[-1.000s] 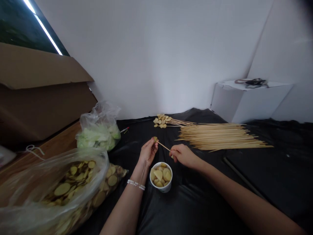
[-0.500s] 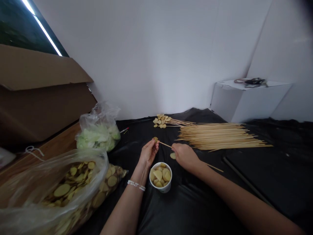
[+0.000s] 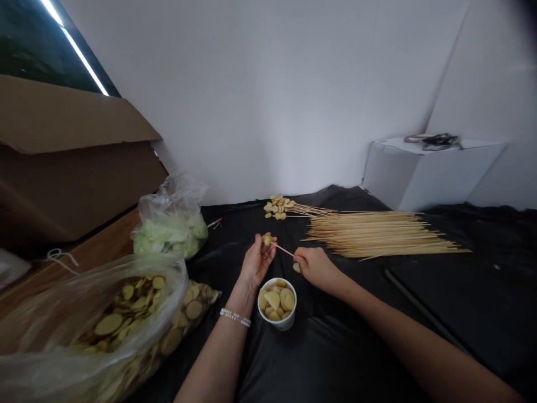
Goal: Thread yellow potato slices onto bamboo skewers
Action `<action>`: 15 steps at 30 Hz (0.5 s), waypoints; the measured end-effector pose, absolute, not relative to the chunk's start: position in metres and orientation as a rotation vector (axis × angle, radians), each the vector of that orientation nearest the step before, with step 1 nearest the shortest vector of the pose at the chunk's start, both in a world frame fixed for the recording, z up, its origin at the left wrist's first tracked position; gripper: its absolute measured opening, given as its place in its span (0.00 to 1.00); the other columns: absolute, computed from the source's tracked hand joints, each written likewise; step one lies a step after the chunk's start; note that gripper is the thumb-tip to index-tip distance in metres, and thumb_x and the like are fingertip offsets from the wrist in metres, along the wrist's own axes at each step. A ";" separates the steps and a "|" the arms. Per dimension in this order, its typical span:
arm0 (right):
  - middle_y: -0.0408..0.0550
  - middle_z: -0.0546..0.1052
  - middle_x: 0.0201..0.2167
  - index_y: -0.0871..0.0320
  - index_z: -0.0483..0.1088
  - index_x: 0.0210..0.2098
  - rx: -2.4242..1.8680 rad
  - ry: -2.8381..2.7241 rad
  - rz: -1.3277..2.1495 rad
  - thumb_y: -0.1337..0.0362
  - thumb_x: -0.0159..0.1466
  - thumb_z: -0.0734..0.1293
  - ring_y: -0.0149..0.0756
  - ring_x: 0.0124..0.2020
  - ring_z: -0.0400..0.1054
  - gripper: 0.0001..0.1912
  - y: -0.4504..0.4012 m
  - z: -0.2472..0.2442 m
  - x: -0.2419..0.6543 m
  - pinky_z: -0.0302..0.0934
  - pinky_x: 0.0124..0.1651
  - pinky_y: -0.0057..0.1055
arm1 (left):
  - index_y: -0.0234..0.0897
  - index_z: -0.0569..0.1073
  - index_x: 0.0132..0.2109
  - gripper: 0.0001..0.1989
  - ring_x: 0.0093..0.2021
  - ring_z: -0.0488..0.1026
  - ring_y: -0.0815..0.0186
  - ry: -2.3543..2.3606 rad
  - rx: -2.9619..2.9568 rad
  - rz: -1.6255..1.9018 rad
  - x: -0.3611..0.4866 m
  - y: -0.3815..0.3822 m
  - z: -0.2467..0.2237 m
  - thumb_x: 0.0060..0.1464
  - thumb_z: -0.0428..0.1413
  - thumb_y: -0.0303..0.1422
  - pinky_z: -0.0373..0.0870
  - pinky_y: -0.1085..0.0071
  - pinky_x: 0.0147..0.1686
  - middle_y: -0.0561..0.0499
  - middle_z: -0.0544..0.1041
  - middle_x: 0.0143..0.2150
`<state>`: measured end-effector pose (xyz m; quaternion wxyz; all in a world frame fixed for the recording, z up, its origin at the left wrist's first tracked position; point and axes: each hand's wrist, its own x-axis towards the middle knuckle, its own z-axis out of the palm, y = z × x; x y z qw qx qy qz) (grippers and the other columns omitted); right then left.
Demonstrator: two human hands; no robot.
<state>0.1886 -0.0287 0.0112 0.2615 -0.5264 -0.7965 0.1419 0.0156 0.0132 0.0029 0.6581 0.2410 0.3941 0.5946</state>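
Note:
A pale potato slice [image 3: 267, 240] is at the tip of a thin bamboo skewer [image 3: 283, 249]. My left hand [image 3: 255, 263], with a beaded bracelet at the wrist, pinches this slice between thumb and fingers. My right hand [image 3: 318, 268] is closed round the skewer farther back, which slants up towards the slice. Just below the right fingers a loose potato slice [image 3: 296, 267] lies on the black cover. Between my forearms stands a white paper cup [image 3: 286, 324] full of cut potato pieces [image 3: 273, 299].
Many bare skewers [image 3: 381, 235] lie spread at right, beside finished-looking skewers tipped with slices [image 3: 279, 207]. At left are an open plastic bag of potato slices [image 3: 108, 324], a bag of pale green vegetables [image 3: 172, 232] and a cardboard box [image 3: 75, 184]. A white box [image 3: 423, 173] stands back right.
The slice at the skewer tip now shows more of its face, and the left fingers have spread slightly. The skewer's rear end, earlier visible past my right wrist, no longer shows.

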 end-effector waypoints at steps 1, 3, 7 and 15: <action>0.48 0.78 0.28 0.60 0.73 0.30 -1.432 -2.161 0.392 0.69 0.64 0.57 0.30 0.28 0.69 0.13 -0.028 0.011 0.188 0.52 0.32 0.24 | 0.32 0.75 0.43 0.14 0.35 0.77 0.68 0.881 0.545 1.330 0.015 0.013 0.003 0.56 0.55 0.38 0.73 0.76 0.33 0.41 0.78 0.41; 0.49 0.78 0.28 0.60 0.73 0.29 -1.445 -2.170 0.406 0.69 0.64 0.57 0.30 0.29 0.69 0.14 -0.028 0.010 0.188 0.52 0.32 0.24 | 0.34 0.75 0.44 0.12 0.40 0.76 0.66 0.856 0.558 1.302 0.015 0.013 0.002 0.55 0.56 0.35 0.73 0.74 0.37 0.42 0.78 0.43; 0.47 0.77 0.30 0.59 0.71 0.32 -1.435 -2.149 0.439 0.66 0.65 0.59 0.30 0.31 0.69 0.10 -0.030 0.011 0.188 0.53 0.33 0.24 | 0.32 0.75 0.40 0.05 0.42 0.76 0.66 0.845 0.524 1.343 0.012 0.016 0.000 0.54 0.57 0.26 0.73 0.73 0.42 0.43 0.79 0.41; 0.51 0.75 0.36 0.59 0.67 0.38 -1.553 -2.358 -0.002 0.68 0.67 0.54 0.35 0.35 0.70 0.12 -0.043 0.018 0.184 0.53 0.33 0.27 | 0.29 0.75 0.38 0.04 0.39 0.78 0.66 0.874 0.501 1.425 0.012 0.014 0.003 0.55 0.55 0.23 0.74 0.72 0.42 0.42 0.79 0.36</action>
